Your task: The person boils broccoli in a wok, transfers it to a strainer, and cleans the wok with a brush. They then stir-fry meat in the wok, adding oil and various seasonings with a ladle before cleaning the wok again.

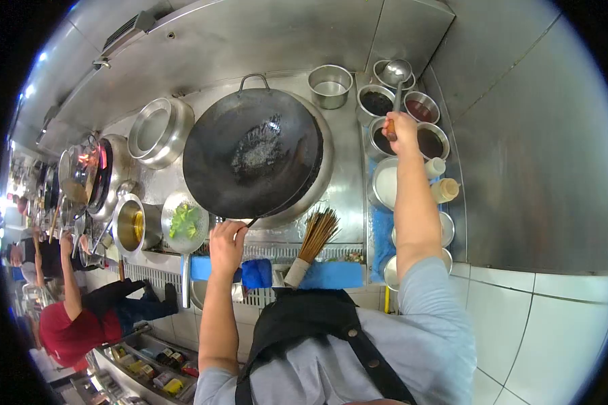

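A large black wok (209,155) sits on the round burner, with some wet, whitish residue at its bottom. My left hand (227,244) is closed on the wok's near handle, which is mostly hidden by the fingers. Stretched out to the far right, my right hand (402,132) grips the wooden handle of a ladle (398,70). The ladle's metal bowl is over a metal pot at the back of the seasoning containers. Dark sauce (430,143) and a black seasoning (375,102) fill containers beside that hand.
A strainer with green vegetables (184,221) and a metal pot (130,226) stand left of the wok. A bamboo brush (317,236) leans at the front edge. Squeeze bottles (444,191) stand at right. A co-worker in a red shirt (61,331) is at far left.
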{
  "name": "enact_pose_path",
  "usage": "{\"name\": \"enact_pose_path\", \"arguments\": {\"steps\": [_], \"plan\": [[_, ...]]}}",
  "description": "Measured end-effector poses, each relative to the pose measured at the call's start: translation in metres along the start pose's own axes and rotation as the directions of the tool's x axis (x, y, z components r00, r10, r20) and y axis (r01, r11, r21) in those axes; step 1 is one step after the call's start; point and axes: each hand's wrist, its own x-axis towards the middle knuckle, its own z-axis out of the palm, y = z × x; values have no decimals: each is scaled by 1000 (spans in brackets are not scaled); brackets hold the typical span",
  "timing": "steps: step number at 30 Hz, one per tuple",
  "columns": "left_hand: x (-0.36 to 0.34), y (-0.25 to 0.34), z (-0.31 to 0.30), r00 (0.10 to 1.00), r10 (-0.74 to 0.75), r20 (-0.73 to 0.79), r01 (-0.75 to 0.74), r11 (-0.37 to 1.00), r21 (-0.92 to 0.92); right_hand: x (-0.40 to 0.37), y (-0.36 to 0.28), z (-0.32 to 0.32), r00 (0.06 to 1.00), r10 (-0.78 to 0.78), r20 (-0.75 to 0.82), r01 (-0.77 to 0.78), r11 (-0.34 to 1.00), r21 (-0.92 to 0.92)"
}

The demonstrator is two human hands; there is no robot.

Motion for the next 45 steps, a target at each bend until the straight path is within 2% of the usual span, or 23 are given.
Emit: {"name": "enact_pose_path", "arguments": {"steps": [2, 4, 5, 10, 15, 16, 19, 21, 22, 23, 24, 25, 26, 27, 28, 30, 31, 34, 35, 37, 38, 41, 45], "plan": [[-1, 0, 1, 1000, 4, -6, -4, 1000, 3, -5, 1, 1, 999, -3, 38, 1, 999, 50], [1, -1, 5, 1000, 14, -11, -14, 1000, -5, -20, -9, 2, 995, 0, 101, -31, 954, 299], [1, -3, 7, 1000, 22, -7, -22, 1000, -15, -29, -10, 1, 987, -19, 159, -33, 948, 316], [1, -11, 14, 998, 55, -13, -55, 998, -29, -153, -9, 26, 958, -26, 285, -53, 963, 265], [-7, -7, 2, 985, 137, -108, -141, 989, -38, -284, 17, 65, 868, 76, 490, -276, 896, 349], [-8, -11, 5, 987, 126, -100, -130, 991, -32, -300, 27, 74, 865, 86, 495, -283, 897, 339], [-13, -17, 3, 994, 94, -53, -95, 995, -35, -325, 60, 100, 779, 206, 592, -488, 793, 365], [-20, -19, 1, 977, 112, -181, -143, 975, -170, -323, 84, 114, 762, 261, 593, -512, 804, 304], [-26, -14, -10, 976, 121, -183, -153, 973, -174, -322, 93, 124, 741, 320, 591, -541, 805, 242], [-39, -8, -22, 963, 133, -233, -179, 965, -189, -323, 104, 132, 797, 353, 490, -451, 887, 94], [-57, -4, -30, 951, 141, -275, -202, 957, -207, -329, 113, 139, 805, 350, 479, -448, 888, 104], [-78, -10, -30, 978, 96, -185, -146, 949, -279, -337, 122, 142, 843, 317, 435, -223, 941, -254], [-101, -15, -29, 980, 107, -165, -152, 945, -289, -342, 128, 139, 874, 270, 403, 16, 814, -580], [-123, -19, -28, 997, 57, -53, -72, 935, -347, -332, 163, 116, 878, 171, 448, 180, 748, -639], [-140, -22, -27, 998, 15, 58, 9, 919, -394, -357, 154, 115, 932, 146, 333, 196, 569, -798], [-169, -25, -19, 993, 2, 114, 46, 906, -420, -359, 209, 74, 927, -96, 362, 360, 492, -792], [-174, -21, -15, 986, -33, 162, 101, 898, -429, -370, 201, 68, 947, 33, 320, 255, 532, -807], [-169, 0, -7, 980, 10, 196, 81, 889, -450, -381, 186, 28, 947, 26, 319, 219, 674, -706], [-159, 10, -3, 980, 27, 199, 66, 892, -448, -383, 183, 16, 951, 13, 309, 218, 680, -700], [-142, 32, 6, 966, 114, 232, -5, 906, -424, -404, 173, -13, 970, -3, 245, 132, 849, -512], [-131, 44, 17, 968, 112, 225, -8, 908, -419, -417, 152, -23, 981, 9, 193, 96, 845, -526], [-94, 95, 57, 922, 331, 202, -225, 881, -417, -459, 91, -62, 998, 63, 9, -47, 821, -569], [-38, 168, 136, 822, 522, 227, -443, 837, -322, -467, 85, -149, 1000, 29, 3, -23, 849, -528]]}}
